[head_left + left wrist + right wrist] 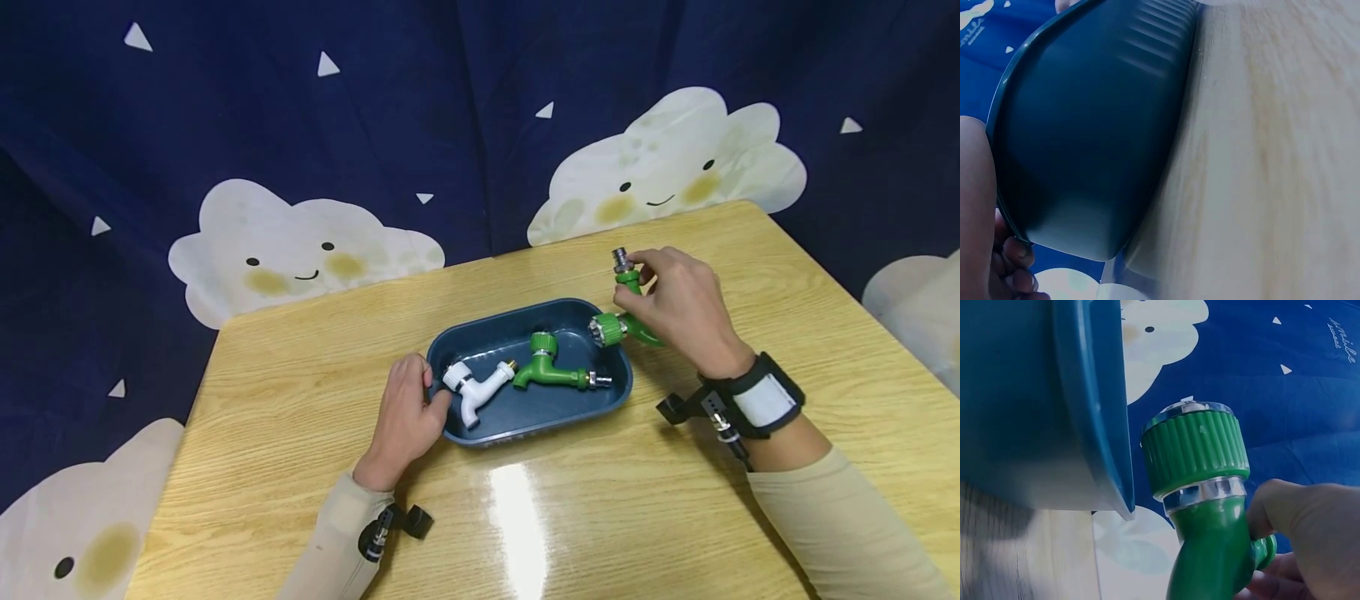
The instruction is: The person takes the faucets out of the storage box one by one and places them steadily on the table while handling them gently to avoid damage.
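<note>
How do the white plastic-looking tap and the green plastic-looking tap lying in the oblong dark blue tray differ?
End: white tap has a short brass-coloured tip; green tap has a longer silver nozzle.
Pose, head view: white tap's tip points up-right; green tap's nozzle points right, slightly down.
Place: white tap lies left, green tap right.
Shared: both have a knob and spout, inside the tray.

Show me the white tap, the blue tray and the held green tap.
White tap [478, 392]: head view, on its body.
Blue tray [521, 412]: head view, inside floor.
Held green tap [1210, 522]: right wrist view, body below collar.
</note>
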Tool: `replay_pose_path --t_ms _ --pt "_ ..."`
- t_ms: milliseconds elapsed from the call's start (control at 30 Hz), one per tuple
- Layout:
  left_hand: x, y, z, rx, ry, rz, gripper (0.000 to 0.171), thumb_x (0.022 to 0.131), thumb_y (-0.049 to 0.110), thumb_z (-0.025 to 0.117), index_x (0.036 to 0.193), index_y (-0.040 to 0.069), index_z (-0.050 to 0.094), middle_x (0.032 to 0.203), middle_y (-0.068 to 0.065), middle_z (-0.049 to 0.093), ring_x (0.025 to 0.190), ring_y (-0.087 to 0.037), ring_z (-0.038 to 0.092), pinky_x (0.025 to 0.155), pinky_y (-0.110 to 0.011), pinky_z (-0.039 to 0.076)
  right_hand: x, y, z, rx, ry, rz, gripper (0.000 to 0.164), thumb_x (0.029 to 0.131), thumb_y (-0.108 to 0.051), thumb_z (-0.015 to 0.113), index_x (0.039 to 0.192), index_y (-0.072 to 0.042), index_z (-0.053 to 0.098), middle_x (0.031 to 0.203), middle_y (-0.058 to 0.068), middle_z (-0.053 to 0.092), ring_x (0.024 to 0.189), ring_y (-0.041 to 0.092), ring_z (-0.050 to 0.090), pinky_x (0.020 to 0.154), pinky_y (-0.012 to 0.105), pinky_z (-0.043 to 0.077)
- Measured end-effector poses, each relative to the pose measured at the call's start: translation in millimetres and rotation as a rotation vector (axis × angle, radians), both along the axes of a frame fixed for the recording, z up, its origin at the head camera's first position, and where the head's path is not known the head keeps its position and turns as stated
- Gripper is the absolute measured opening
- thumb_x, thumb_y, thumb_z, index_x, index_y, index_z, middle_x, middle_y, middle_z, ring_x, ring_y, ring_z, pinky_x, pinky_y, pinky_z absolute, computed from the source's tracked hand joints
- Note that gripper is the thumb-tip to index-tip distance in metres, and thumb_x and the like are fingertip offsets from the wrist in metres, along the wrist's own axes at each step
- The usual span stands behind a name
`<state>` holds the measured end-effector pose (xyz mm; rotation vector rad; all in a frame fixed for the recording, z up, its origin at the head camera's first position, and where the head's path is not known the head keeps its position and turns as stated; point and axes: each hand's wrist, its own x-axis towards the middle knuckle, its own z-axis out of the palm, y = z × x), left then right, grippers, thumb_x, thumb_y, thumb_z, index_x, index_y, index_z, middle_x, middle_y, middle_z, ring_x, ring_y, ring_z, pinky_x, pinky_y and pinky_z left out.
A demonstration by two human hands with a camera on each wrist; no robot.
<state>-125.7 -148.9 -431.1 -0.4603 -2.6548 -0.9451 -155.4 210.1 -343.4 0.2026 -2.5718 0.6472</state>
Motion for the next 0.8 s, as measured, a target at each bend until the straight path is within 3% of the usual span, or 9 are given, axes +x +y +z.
replay_pose_path --t_ms 800 --pt "-0.1 -0.6 -0.2 -0.001 -0.003 -0.002 0.016 0.077 0.008 0.057 0.084 0.008 0.043 0.077 -0.002 0.034 0.085 -0.023 0.041 0.078 -0.029 0.031 -3.6 6.5 -2.8 0.009 0.001 -0.010 0.038 0.083 -0.017 0.074 0.115 0.004 0.074 0.087 0.021 0.072 0.072 0.029 0.067 0.057 0.032 0.040"
